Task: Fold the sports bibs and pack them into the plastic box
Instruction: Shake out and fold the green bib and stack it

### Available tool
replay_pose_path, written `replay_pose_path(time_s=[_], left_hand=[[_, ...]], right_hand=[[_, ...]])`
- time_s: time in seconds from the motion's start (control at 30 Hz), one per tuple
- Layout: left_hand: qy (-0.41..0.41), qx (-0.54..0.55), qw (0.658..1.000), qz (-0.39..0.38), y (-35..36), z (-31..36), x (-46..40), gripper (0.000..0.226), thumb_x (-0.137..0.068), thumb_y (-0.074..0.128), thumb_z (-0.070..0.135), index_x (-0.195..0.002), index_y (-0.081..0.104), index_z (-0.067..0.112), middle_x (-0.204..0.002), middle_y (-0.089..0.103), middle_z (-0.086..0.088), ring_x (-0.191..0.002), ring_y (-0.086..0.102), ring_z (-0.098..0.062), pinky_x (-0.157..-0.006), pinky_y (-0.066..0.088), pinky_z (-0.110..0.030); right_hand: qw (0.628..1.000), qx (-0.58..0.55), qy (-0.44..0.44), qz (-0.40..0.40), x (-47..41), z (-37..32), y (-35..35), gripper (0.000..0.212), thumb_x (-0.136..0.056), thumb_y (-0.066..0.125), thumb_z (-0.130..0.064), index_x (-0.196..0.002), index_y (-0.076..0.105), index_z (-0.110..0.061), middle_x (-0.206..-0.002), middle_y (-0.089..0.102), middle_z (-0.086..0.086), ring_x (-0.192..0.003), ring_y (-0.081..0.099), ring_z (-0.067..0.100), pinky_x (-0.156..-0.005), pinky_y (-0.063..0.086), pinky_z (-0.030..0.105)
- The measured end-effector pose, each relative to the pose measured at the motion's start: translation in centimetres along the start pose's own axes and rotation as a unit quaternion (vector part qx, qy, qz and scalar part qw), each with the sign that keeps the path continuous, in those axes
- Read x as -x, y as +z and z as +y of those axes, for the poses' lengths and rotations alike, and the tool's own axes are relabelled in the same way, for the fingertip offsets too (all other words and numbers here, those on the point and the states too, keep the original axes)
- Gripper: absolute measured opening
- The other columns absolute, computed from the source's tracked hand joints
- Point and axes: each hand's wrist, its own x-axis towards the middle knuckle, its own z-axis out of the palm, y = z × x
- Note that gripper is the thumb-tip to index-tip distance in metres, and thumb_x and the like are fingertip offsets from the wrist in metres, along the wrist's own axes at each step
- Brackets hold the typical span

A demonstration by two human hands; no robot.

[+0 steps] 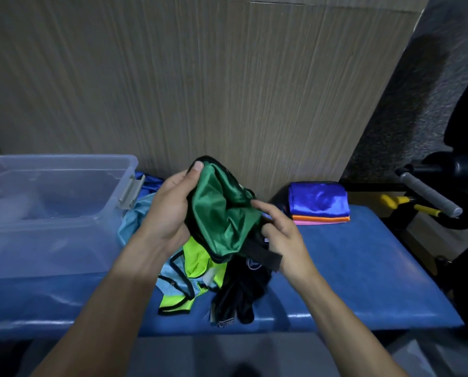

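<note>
L hand [170, 210]: mine, gripping the green bib [222, 213] from the left, thumb up over its top black-trimmed edge, fingers curled behind the cloth.
R hand [281, 235]: mine, on the bib's right side; index finger stretched out onto the fabric, other fingers curled round the black strap end at the bottom right.
Green bib: bunched up, held off the desk [363, 281] btw both hands, shiny, black trim. Not folded yet.
Loose pile [200, 278]: right under my hands on the desk; neon-yellow bib w/ black edging, light-blue one under and left of it, black one [238, 297] on the right, hanging to the front edge. All crumpled, overlapping.
Folded stack [318, 204]: far right of the desk, by the wall; blue on top, orange under it, pink at the bottom. Well apart from the pile.
Plastic box [58, 213]: clear, lid off, on the left of the desk, latch on its right end. Can't tell what's inside, just pale blurs. More blue cloth behind its right end.
Desk: blue padded top, front edge near me.
Wall [200, 77]: wood-grain panel behind.
Far right: dark equipment w/ grey grip [428, 197] and yellow handles, beside the desk.
</note>
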Motion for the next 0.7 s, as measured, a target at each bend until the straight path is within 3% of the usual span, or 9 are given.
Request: replay_pose_path(time_s=[0.03, 0.07, 0.17, 0.27, 0.33, 0.4, 0.5, 0.6, 0.7], left_hand=[[-0.004, 0.0, 1.0, 0.002, -0.1, 0.1, 0.2, 0.031, -0.101, 0.053, 0.03, -0.094, 0.069, 0.005, -0.086, 0.075, -0.009, -0.081, 0.073, -0.02, -0.072, 0.06, -0.03], [-0.009, -0.006, 1.0, 0.0, -0.1, 0.1, 0.4, 0.031, -0.102, 0.053, 0.03, -0.093, 0.069, 0.004, -0.085, 0.075, -0.01, -0.08, 0.073, -0.021, -0.071, 0.06, -0.03], [-0.038, -0.046, 0.997, -0.043, -0.3, 0.3, 1.3, 0.032, -0.098, 0.057, 0.03, -0.09, 0.071, 0.003, -0.082, 0.072, -0.012, -0.074, 0.071, -0.021, -0.068, 0.059, -0.028], [-0.07, -0.097, 0.986, -0.114, -0.4, 0.0, 2.2, 0.034, -0.097, 0.057, 0.03, -0.094, 0.073, 0.0, -0.085, 0.073, -0.016, -0.071, 0.07, -0.021, -0.068, 0.06, -0.028], [-0.08, -0.14, 0.975, -0.154, -0.5, -0.1, 2.6, 0.033, -0.095, 0.058, 0.03, -0.095, 0.075, 0.001, -0.086, 0.073, -0.016, -0.071, 0.07, -0.02, -0.068, 0.058, -0.029], [-0.069, -0.177, 0.965, -0.183, -0.5, -0.3, 3.0, 0.03, -0.095, 0.06, 0.031, -0.092, 0.077, 0.006, -0.082, 0.072, -0.013, -0.068, 0.068, -0.017, -0.064, 0.056, -0.025], [-0.024, -0.226, 0.956, -0.186, -0.9, -0.2, 3.4, 0.022, -0.093, 0.067, 0.029, -0.096, 0.078, 0.01, -0.089, 0.074, -0.014, -0.077, 0.069, -0.017, -0.069, 0.057, -0.026], [0.044, -0.279, 0.945, -0.166, -1.8, 0.6, 3.3, 0.023, -0.089, 0.076, 0.024, -0.104, 0.074, 0.006, -0.103, 0.073, -0.025, -0.088, 0.069, -0.024, -0.082, 0.055, -0.039], [0.123, -0.342, 0.926, -0.1, -2.2, 1.8, 2.7, 0.022, -0.09, 0.077, 0.024, -0.105, 0.072, 0.009, -0.102, 0.074, -0.016, -0.094, 0.072, -0.023, -0.089, 0.056, -0.049]], right_hand=[[1.0, -0.007, 0.009, 0.004, 0.1, -0.6, 0.0, 0.045, -0.085, 0.047, -0.01, -0.122, 0.069, -0.023, -0.098, 0.071, 0.015, -0.067, 0.06, 0.011, -0.062, 0.048, 0.027], [1.0, -0.019, 0.01, 0.006, 0.2, -1.0, -0.1, 0.04, -0.091, 0.047, -0.007, -0.121, 0.069, -0.02, -0.103, 0.073, 0.011, -0.071, 0.064, 0.006, -0.065, 0.051, 0.022], [0.999, 0.01, -0.034, 0.022, 0.9, -1.5, 0.0, 0.026, -0.099, 0.063, -0.017, -0.124, 0.064, -0.025, -0.12, 0.069, -0.011, -0.114, 0.064, 0.004, -0.101, 0.052, 0.027], [0.994, 0.053, -0.096, 0.007, 1.6, -1.7, 0.5, 0.061, -0.089, 0.077, -0.024, -0.142, 0.049, -0.033, -0.138, 0.055, -0.019, -0.132, 0.05, -0.001, -0.109, 0.042, 0.018], [0.978, 0.119, -0.168, -0.014, 1.7, -2.6, 0.6, 0.066, -0.089, 0.077, -0.022, -0.148, 0.047, -0.03, -0.145, 0.051, -0.014, -0.138, 0.045, 0.003, -0.113, 0.036, 0.019], [0.963, 0.145, -0.224, -0.038, 1.5, -3.4, 0.7, 0.05, -0.085, 0.068, -0.006, -0.133, 0.062, -0.021, -0.133, 0.062, -0.01, -0.13, 0.054, 0.008, -0.11, 0.042, 0.03], [0.97, 0.117, -0.206, -0.052, 1.4, -4.5, 0.8, 0.029, -0.088, 0.058, 0.007, -0.095, 0.07, -0.019, -0.09, 0.07, -0.011, -0.088, 0.062, 0.002, -0.08, 0.049, 0.028], [0.976, 0.09, -0.193, -0.038, 0.8, -6.2, 0.4, 0.023, -0.089, 0.057, 0.008, -0.094, 0.071, -0.01, -0.09, 0.074, 0.001, -0.087, 0.065, 0.01, -0.081, 0.051, 0.028], [0.973, 0.083, -0.213, -0.019, -0.9, -10.0, 0.0, 0.03, -0.085, 0.055, 0.008, -0.093, 0.07, -0.016, -0.089, 0.074, -0.006, -0.086, 0.067, 0.008, -0.082, 0.052, 0.024]])
